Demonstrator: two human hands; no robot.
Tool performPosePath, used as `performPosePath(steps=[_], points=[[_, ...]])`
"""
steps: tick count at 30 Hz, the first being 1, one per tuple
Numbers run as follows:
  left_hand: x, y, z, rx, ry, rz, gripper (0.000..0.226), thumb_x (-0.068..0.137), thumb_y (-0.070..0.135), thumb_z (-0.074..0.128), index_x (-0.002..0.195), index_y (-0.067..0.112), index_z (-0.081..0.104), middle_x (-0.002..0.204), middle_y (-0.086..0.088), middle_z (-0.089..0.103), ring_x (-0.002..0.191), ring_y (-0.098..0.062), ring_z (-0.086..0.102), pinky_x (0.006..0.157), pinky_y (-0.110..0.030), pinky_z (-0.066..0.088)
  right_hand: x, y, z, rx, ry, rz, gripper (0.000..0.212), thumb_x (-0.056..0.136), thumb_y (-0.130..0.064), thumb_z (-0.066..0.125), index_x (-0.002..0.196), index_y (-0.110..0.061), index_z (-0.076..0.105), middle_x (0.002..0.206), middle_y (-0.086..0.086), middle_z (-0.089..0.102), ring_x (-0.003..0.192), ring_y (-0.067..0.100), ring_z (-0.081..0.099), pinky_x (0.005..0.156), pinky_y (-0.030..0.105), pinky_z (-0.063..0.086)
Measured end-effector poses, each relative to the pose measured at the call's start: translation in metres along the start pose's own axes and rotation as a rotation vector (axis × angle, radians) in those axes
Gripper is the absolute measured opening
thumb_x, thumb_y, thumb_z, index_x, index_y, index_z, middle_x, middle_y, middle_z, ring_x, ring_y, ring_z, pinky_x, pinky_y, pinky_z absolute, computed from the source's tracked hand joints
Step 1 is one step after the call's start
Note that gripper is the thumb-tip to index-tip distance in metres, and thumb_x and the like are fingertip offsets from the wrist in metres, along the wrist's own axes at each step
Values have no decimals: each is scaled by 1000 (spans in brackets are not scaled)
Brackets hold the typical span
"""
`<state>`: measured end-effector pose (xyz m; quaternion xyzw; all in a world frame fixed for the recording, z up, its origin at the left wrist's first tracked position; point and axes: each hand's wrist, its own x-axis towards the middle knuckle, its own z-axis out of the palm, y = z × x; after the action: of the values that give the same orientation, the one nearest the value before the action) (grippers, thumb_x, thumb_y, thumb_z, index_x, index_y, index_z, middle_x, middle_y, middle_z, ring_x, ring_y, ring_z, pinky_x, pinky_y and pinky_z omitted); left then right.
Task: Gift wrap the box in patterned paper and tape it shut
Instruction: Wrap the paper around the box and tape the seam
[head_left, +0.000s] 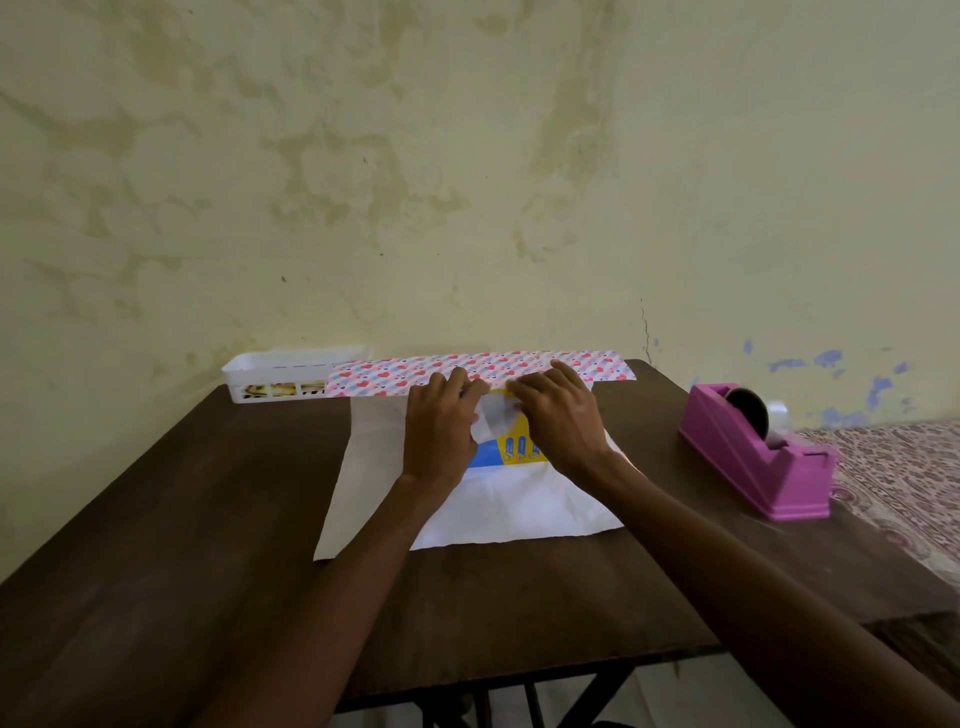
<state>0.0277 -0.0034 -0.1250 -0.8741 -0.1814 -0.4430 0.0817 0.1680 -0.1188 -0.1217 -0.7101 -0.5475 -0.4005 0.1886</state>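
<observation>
A sheet of wrapping paper (374, 467) lies white side up on the dark table; its far edge (483, 371) is turned over and shows pink and blue hearts. On the paper sits a box (511, 449) printed yellow and blue, mostly covered by my hands and by the near white flap (514, 506) folded up over it. My left hand (439, 431) and my right hand (558, 415) lie side by side on top of the box, fingers bent down onto the folded far edge of the paper. Whether they pinch it cannot be made out.
A pink tape dispenser (753, 462) with a clear roll stands at the table's right edge. At the back left, against the wall, is a white slotted plastic basket (280, 371). A patterned cloth surface (904, 483) lies beyond the table on the right.
</observation>
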Motion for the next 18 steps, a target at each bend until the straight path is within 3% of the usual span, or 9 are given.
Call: performPosePath(steps=[4,8,13,18], points=[[-1,1,2,96,-76,11,63,60,13,88,118,18,64,108,-8,63,91,-29,58,72,-36,49,7,-8,-7,60,1,88,35,59,-7,87,92,-14,77,89,5,74,78,26,66,88,39,52],[-2,4,-1,144,-103,5,61,65,13,85,122,19,62,111,-8,63,93,-28,59,76,-35,50,7,-12,-13,107,-51,139,42,55,-7,89,95,-10,76,92,8,74,83,29,67,89,40,51],[-3,15,-3,185,-125,-41,59,65,13,85,120,15,64,112,-11,64,97,-30,61,83,-39,51,-11,-10,-25,183,-23,239,39,68,-5,83,105,-7,72,107,11,72,96,32,66,86,40,51],[-7,19,-4,215,-77,-23,50,72,18,79,118,15,63,110,-10,62,96,-31,58,84,-42,49,-41,9,-45,129,69,402,29,86,-22,70,114,-17,69,115,2,69,107,26,60,87,39,45]])
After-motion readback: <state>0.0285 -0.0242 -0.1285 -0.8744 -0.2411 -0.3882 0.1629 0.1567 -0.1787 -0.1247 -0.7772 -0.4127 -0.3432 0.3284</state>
